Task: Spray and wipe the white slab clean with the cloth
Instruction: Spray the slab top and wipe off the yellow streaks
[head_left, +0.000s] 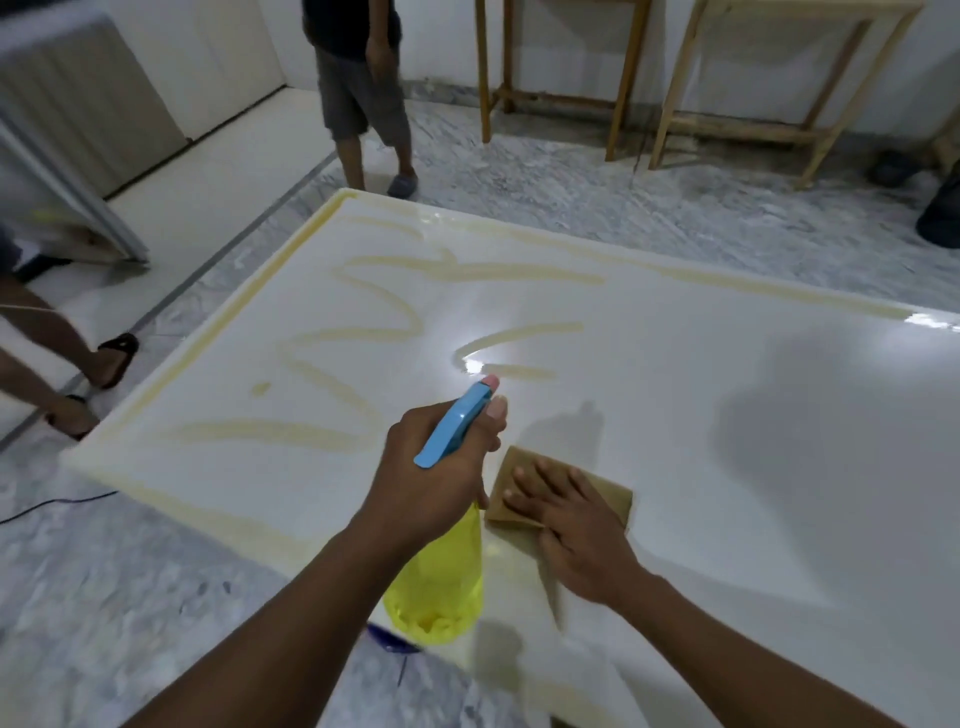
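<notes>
White slab, glossy, filling the middle and right of view, lying flat and low over a marbled floor. Streaked with yellowish loops ahead of and left of the left fingers, plus a yellowish band along the far and left edges; ground beyond the right fingertips looks bare and clean already. Judged: spraying in hand, wiping barely begun on the streaked half.

Cloth, tan, folded into a rough square, flat on the slab under the right hand. Right fingers spread and pressed flat on it, palm down, likely to pin it ready for a sweep toward the streaks once wetted.

Bottle, yellow body with blue spray head, just left of the cloth, raised off the slab. Left hand wrapped round the neck, left fingers curled tight, 1 fingertip out by the trigger beside the pink nozzle. Nozzle aimed forward, toward the nearest streak just past that fingertip: probably to wet the residue before the cloth reaches it.

Around: 1 person in shorts and slippers standing past the far corner, well beyond the fingers; sandalled feet of another close by the left edge. Wooden frames far behind. Black cable on the floor, left of the left forearm. Nothing lying on the slab between fingers and streaks.
</notes>
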